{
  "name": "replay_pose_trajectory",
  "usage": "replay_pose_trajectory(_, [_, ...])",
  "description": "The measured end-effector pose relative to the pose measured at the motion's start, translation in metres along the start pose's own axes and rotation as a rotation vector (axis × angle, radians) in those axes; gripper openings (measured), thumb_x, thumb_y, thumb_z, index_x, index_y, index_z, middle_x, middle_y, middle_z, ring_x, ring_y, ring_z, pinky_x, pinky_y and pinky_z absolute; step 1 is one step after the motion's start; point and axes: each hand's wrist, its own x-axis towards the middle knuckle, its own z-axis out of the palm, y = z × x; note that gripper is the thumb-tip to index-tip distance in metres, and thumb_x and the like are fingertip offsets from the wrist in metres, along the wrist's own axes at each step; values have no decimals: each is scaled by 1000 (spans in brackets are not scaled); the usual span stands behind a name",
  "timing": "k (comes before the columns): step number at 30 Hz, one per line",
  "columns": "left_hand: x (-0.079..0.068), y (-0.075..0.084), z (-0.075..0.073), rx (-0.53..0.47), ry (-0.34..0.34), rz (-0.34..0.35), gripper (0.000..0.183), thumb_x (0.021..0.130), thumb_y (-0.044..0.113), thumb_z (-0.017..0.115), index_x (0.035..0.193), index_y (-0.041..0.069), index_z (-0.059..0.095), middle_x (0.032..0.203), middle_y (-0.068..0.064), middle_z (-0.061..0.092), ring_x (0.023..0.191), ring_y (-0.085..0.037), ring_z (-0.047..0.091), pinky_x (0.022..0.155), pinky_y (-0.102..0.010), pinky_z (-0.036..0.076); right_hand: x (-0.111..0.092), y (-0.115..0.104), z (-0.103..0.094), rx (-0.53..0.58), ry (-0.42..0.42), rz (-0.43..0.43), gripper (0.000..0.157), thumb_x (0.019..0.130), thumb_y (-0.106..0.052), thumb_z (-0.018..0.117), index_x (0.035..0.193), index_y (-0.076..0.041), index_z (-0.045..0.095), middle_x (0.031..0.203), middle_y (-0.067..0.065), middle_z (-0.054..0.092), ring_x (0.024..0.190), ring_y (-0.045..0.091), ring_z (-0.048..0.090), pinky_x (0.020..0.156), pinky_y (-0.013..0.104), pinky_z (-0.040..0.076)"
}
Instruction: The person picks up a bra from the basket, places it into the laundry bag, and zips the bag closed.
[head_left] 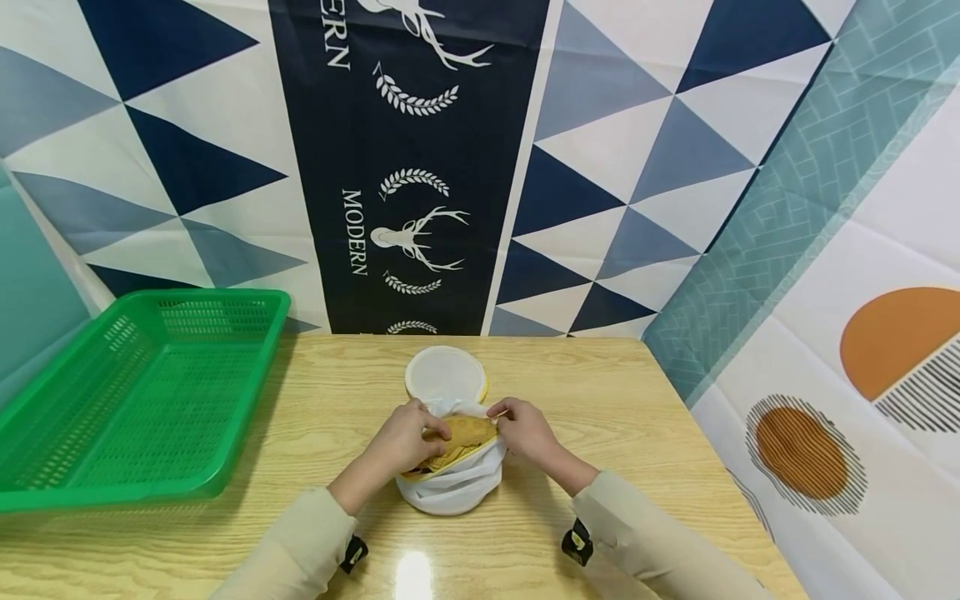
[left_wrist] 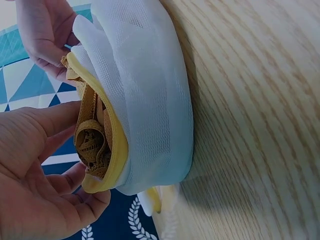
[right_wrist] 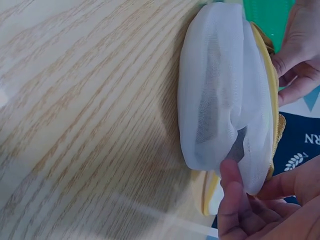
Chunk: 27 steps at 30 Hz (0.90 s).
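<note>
Plainly, left hand (head_left: 408, 439), right hand (head_left: 525, 433) grip mesh bag (head_left: 454, 490); mouth (head_left: 467, 457) upward, long axis slantwise.

White on the mesh bag (head_left: 453, 493), with yellow along its rim (left_wrist: 120, 140); golden brown on the fabric (head_left: 468, 432) inside. Green on the basket (head_left: 135, 493), tan wood grain across the bench (head_left: 600, 417), navy, grey-blue and white triangles over the backdrop (head_left: 555, 196).
</note>
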Motion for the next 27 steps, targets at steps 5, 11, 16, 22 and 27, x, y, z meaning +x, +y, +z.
replay_pose_trajectory(5, [-1,1,0,5,-3,-8,7,71,20,73,78,21,70,87,-1,52,80,-17,46,71,-31,39,0,-2,-2,15,23,-17,21,87,-4,41,95,-6,61,68,6,55,40,10,39,39,23,37])
replay_pose_trajectory(11, [-2,0,2,22,3,0,7,71,21,73,78,21,70,87,-1,52,80,-18,45,70,-31,38,1,-7,-6,26,48,1,21,88,-6,42,93,-8,62,62,5,50,41,10,38,40,22,37])
replay_pose_trajectory(16, [-1,0,5,45,14,5,7,71,21,73,77,22,70,87,-1,51,78,-17,44,68,-30,38,2,-9,-7,49,58,6,23,88,-7,41,91,-8,64,59,3,47,40,9,37,40,21,35])
replay_pose_trajectory(22, [-1,1,5,60,11,1,7,71,22,72,78,22,70,89,-2,52,80,-18,45,69,-31,39,0,-10,-2,1,-13,-10,16,89,-18,49,93,-11,63,80,4,57,53,11,45,48,24,40])
replay_pose_trajectory(27, [0,2,2,26,-13,-18,8,72,21,72,80,22,71,95,-5,54,89,-22,48,76,-36,41,-3,-9,2,-124,-38,-119,22,81,-26,63,97,-11,63,99,6,62,91,20,54,73,34,45])
